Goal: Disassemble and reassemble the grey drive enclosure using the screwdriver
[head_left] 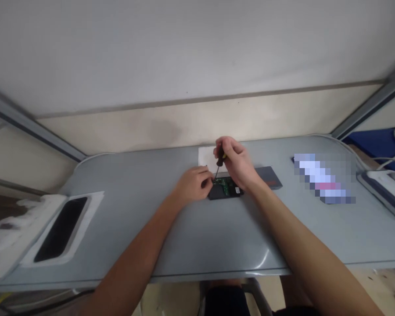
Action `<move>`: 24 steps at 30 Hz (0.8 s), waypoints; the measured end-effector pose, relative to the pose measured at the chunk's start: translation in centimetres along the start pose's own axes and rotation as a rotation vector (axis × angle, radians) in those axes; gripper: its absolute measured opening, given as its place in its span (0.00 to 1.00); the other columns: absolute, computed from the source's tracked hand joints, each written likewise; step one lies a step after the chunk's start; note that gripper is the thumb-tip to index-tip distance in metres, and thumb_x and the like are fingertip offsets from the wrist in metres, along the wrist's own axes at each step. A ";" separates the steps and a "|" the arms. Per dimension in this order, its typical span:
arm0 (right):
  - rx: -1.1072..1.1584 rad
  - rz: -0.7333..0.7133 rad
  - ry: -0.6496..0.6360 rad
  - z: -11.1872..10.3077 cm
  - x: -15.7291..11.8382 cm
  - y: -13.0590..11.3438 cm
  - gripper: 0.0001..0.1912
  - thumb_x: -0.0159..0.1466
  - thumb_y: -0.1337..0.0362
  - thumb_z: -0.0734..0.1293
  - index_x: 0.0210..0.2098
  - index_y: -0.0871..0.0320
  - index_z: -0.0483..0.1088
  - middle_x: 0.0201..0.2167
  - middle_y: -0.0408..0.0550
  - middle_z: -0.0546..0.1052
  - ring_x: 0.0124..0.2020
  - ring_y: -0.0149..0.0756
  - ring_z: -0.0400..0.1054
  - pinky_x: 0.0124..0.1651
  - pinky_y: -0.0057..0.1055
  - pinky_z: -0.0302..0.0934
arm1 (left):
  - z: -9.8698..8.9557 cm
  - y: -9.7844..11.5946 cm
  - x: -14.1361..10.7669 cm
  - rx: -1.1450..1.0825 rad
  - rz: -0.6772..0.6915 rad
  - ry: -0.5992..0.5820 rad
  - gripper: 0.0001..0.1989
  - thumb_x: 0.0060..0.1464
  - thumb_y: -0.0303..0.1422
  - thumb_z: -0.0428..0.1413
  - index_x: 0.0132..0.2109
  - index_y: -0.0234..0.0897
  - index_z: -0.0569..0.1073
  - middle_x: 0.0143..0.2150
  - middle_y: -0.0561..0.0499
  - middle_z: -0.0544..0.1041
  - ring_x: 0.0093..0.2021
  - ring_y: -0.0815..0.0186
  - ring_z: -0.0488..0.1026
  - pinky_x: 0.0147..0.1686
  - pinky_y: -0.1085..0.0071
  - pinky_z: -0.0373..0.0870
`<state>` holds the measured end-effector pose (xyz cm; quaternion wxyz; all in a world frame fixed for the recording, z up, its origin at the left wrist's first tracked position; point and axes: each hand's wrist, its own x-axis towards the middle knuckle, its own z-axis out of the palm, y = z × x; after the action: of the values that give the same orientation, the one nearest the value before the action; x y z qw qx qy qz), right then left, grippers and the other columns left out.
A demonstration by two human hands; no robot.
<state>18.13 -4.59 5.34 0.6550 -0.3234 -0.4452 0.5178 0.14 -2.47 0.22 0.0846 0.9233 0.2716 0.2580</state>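
A black electronic device point(219, 193) lies flat on the desk with its inside exposed, a green circuit board point(226, 187) showing in it. My left hand point(193, 183) is closed at its upper left corner, fingers curled against the edge. In my right hand point(235, 158) is a screwdriver point(220, 156) with a dark and yellow handle, held steeply. Its thin shaft points down to the device's upper left part, beside my left fingertips. Whether the tip sits in a screw is too small to see. A flat dark grey panel point(269, 174) rests right of the device.
White paper point(206, 154) lies behind the device. On the left, a black phone-like slab point(61, 228) rests on white sheets. A blurred-out item point(324, 180) and a white power strip point(390, 188) are at the right. A wall point(171, 127) bounds the desk point(134, 175) behind.
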 end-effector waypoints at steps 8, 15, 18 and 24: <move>-0.019 -0.004 0.007 0.5 -0.2 0.3 0.26 0.64 0.35 0.66 0.34 0.51 0.63 0.20 0.35 0.57 0.20 0.28 0.51 0.24 0.30 0.51 | 0.4 -0.1 -0.2 -0.010 0.003 0.029 0.09 0.58 0.23 0.53 0.39 0.37 0.78 0.35 0.49 0.77 0.35 0.65 0.74 0.38 0.68 0.71; -0.009 0.009 -0.021 0.4 -0.7 -0.1 0.19 0.63 0.45 0.73 0.35 0.53 0.68 0.30 0.42 0.71 0.32 0.32 0.67 0.35 0.31 0.62 | 0.2 0.2 -0.3 -0.041 -0.031 0.006 0.09 0.59 0.22 0.52 0.37 0.37 0.75 0.33 0.50 0.75 0.34 0.65 0.72 0.38 0.68 0.70; -0.035 -0.004 0.040 0.1 -0.8 -0.2 0.22 0.62 0.46 0.75 0.33 0.51 0.61 0.24 0.37 0.67 0.25 0.30 0.62 0.30 0.30 0.57 | 0.2 0.3 -0.3 -0.052 -0.036 0.006 0.09 0.59 0.22 0.51 0.37 0.37 0.74 0.34 0.50 0.75 0.34 0.65 0.72 0.38 0.68 0.69; -0.034 -0.023 0.036 -0.3 -0.6 -0.3 0.24 0.69 0.38 0.62 0.41 0.52 0.72 0.26 0.41 0.66 0.27 0.32 0.62 0.31 0.32 0.60 | 0.3 0.4 -0.2 -0.015 -0.030 -0.007 0.09 0.58 0.21 0.52 0.37 0.37 0.74 0.34 0.50 0.75 0.35 0.64 0.73 0.38 0.68 0.69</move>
<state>18.49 -5.24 5.34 0.6633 -0.3386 -0.4458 0.4966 0.35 -2.92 -0.03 0.0961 0.9194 0.2833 0.2555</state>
